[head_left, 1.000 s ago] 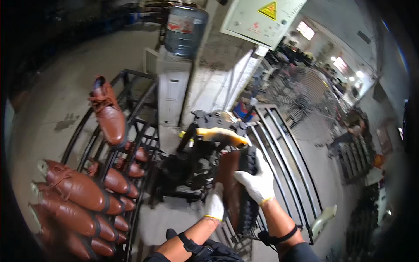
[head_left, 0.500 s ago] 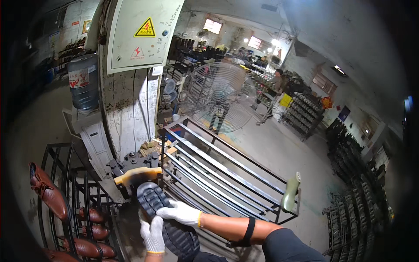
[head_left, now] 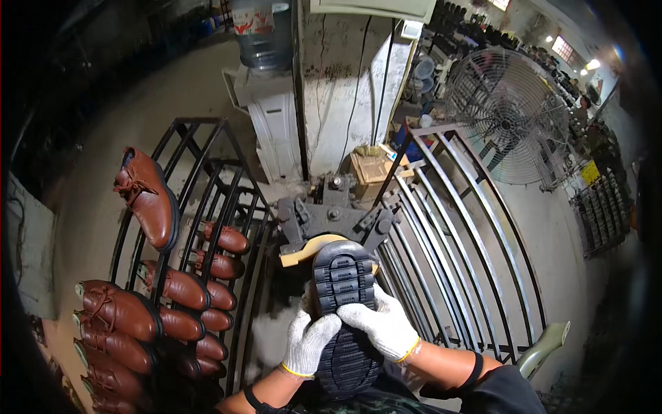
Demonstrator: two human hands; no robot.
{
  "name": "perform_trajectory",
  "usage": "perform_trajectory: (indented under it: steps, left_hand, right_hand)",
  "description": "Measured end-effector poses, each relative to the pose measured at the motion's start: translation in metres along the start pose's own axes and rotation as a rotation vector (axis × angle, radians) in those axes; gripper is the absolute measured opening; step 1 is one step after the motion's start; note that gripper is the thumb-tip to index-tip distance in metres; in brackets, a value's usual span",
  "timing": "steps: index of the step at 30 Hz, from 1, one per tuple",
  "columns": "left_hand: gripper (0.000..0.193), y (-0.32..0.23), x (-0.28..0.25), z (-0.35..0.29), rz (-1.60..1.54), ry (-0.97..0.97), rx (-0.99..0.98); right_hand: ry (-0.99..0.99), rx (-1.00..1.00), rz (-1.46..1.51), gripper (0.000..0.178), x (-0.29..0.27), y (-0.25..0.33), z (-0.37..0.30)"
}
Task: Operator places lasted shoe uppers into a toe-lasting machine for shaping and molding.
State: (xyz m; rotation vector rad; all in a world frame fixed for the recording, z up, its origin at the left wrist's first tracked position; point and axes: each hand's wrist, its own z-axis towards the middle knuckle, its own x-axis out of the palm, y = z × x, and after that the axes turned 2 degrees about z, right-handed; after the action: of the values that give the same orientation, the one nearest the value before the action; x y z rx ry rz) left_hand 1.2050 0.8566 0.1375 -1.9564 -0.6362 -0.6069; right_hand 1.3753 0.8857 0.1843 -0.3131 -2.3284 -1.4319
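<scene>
Both gloved hands grip a shoe [head_left: 345,310] sole-up (black treaded sole facing camera), toe pressed onto the machine [head_left: 331,210] with tan pad [head_left: 303,250]. Left hand [head_left: 308,341] fingers closed on its left edge, right hand [head_left: 379,328] wrapped over the right. Brown shoes [head_left: 148,196] on rack [head_left: 207,159] at left

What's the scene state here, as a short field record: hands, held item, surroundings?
left hand: gloved, gripping the black shoe sole from the left
right hand: gloved, fingers over the sole's right side
sole: tread up, toe against the grey machine
yellow last: beside the toe
left rack: brown shoes
right rack: bare bars
background: floor fan
</scene>
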Motion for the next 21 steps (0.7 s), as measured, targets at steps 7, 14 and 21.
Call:
perform_trajectory:
  steps: [7, 14, 21]
  left_hand:
    - [0.038, 0.027, -0.001, -0.031, 0.181, 0.202, 0.24]
    - [0.023, 0.101, -0.077, -0.057, 0.763, 0.247, 0.518]
    - [0.042, 0.11, -0.119, -0.049, 1.179, 0.31, 0.534]
  right_hand:
    - [-0.022, -0.183, -0.177, 0.048, -0.023, -0.061, -0.05]
    - [-0.104, -0.277, -0.22, 0.046, -0.025, -0.118, -0.122]
    - [-0.337, -0.285, -0.629, 0.029, -0.002, -0.126, -0.123]
